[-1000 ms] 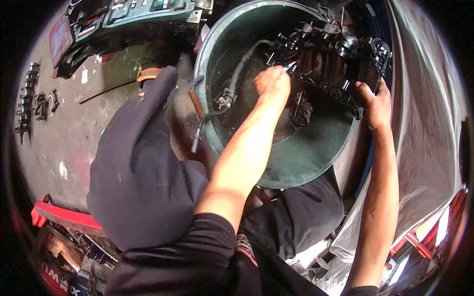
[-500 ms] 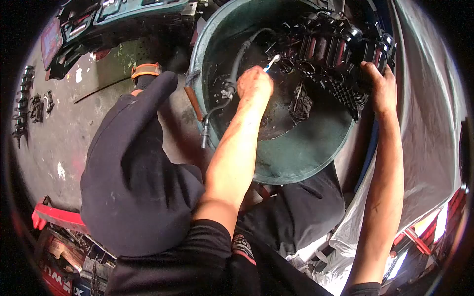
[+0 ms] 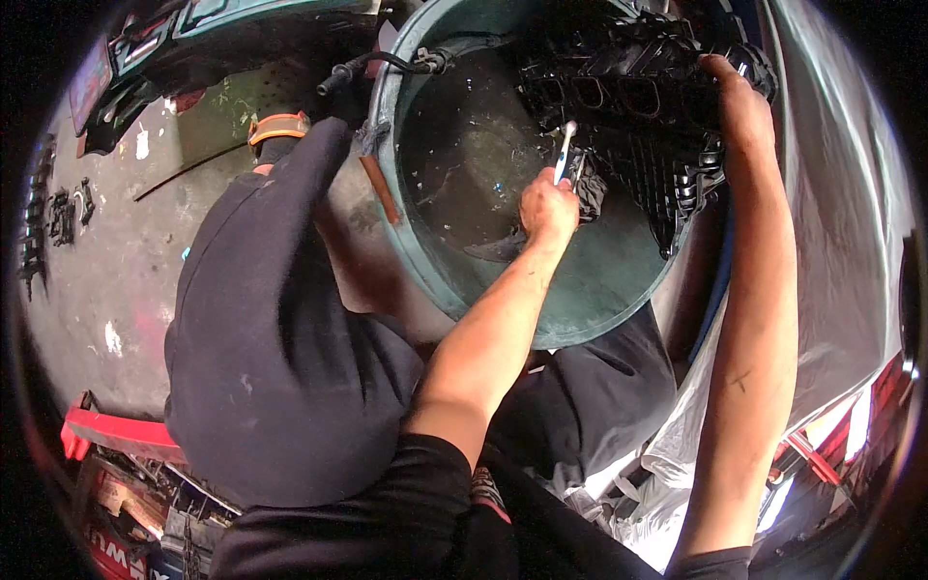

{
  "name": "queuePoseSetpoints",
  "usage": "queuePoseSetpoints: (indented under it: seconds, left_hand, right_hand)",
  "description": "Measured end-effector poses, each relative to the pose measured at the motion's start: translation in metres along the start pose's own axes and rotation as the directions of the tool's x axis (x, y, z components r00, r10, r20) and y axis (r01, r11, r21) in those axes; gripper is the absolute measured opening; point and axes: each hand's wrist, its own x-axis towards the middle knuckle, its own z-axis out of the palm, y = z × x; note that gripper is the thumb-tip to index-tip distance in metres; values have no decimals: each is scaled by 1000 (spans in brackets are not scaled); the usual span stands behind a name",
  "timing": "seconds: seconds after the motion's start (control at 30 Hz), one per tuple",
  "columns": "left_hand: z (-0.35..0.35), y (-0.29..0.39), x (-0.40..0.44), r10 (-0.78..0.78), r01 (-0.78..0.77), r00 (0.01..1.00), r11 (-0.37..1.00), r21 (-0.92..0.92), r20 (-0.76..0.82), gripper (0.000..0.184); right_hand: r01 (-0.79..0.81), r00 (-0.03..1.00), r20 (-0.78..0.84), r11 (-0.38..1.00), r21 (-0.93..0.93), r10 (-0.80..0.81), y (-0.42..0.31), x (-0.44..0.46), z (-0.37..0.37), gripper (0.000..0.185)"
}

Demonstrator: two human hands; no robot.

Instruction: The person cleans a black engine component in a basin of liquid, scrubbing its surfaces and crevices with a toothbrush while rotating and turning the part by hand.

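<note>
My left hand (image 3: 549, 207) is closed around a white-and-blue toothbrush (image 3: 564, 155), its head pointing up just below a black ribbed engine part (image 3: 628, 97). My right hand (image 3: 742, 101) grips this part at its right end and keeps it tilted over a round green tub (image 3: 599, 319). A black hose (image 3: 362, 66) runs over the tub's upper left rim. Dark, wet-looking residue covers the tub's bottom, and a crumpled dark piece (image 3: 590, 193) lies beside my left hand.
A dark-clothed leg (image 3: 280, 338) with an orange-banded shoe (image 3: 278, 126) is left of the tub. Metal parts (image 3: 60, 217) lie on the floor (image 3: 145, 271) at far left. Plastic sheeting (image 3: 841, 213) hangs at right, and a red frame (image 3: 126, 425) stands lower left.
The engine part has been turned over in my right hand, and its hose has swung up to the upper rim. My left hand has moved down and right with the toothbrush.
</note>
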Motion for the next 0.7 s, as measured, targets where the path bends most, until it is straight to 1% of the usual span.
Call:
queuePoseSetpoints:
  seconds: [0.03, 0.1, 0.13, 0.2, 0.23, 0.3, 0.33, 0.4, 0.47, 0.5, 0.53, 0.6, 0.63, 0.67, 0.7]
  left_hand:
    - [0, 4, 2, 42, -42, 999, 999, -9, 9, 20]
    - [5, 13, 13, 123, -122, 992, 992, -26, 28, 23]
    - [8, 21, 27, 124, -124, 992, 992, 10, 7, 23]
    - [29, 17, 56, 137, -140, 990, 988, 68, 37, 25]
    - [35, 22, 61, 94, -98, 993, 994, 50, 77, 25]
    - [43, 40, 67, 21, -23, 988, 1000, 11, 153, 27]
    - [21, 69, 37, 87, -87, 983, 996, -7, 160, 27]
    - [24, 72, 3, 130, -123, 981, 991, -62, 141, 26]
    - [23, 62, -7, 118, -105, 980, 991, -86, 163, 24]
    - [28, 57, -2, 106, -92, 981, 992, -90, 165, 22]
    - [37, 52, 8, 133, -122, 986, 987, -106, 105, 22]
    - [51, 52, 27, -9, 16, 998, 994, -106, 69, 21]
    - [50, 59, 16, -12, 18, 999, 990, -138, 42, 23]
    - [49, 65, 2, -34, 46, 996, 989, -139, 83, 25]
    - [55, 58, -10, -61, 75, 995, 982, -171, 85, 26]
  right_hand:
    - [-14, 1000, 27, 999, 41, 12, 2, 3, 1, 85]
    - [-24, 1000, -2, 999, 26, 24, 7, 3, 0, 76]
    - [-32, 999, -17, 999, 22, 32, 9, -1, 0, 72]
    - [-62, 998, 19, 994, 88, 60, 5, -12, -5, 73]
    - [-76, 997, 41, 990, 122, 71, 3, -17, -6, 74]
    - [-54, 998, -6, 994, 91, 55, 4, -19, -4, 75]
    - [-43, 998, -33, 996, 74, 46, 4, -17, -3, 76]
    - [-44, 999, 0, 993, 108, 45, 3, -11, -3, 75]
    - [-58, 998, 32, 994, 97, 55, 0, -5, -4, 72]
    - [-28, 997, 68, 998, 60, 24, 2, 1, -6, 69]
    - [-80, 996, 55, 990, 114, 74, 4, 3, -4, 67]
    - [-43, 997, 65, 996, 79, 38, 6, 4, -4, 69]
    - [0, 1000, -10, 1000, 16, 0, 11, 6, -2, 69]
    - [40, 996, -81, 998, -46, -44, 16, 9, 2, 70]
    - [3, 998, -64, 998, -58, -6, 13, 11, 2, 73]
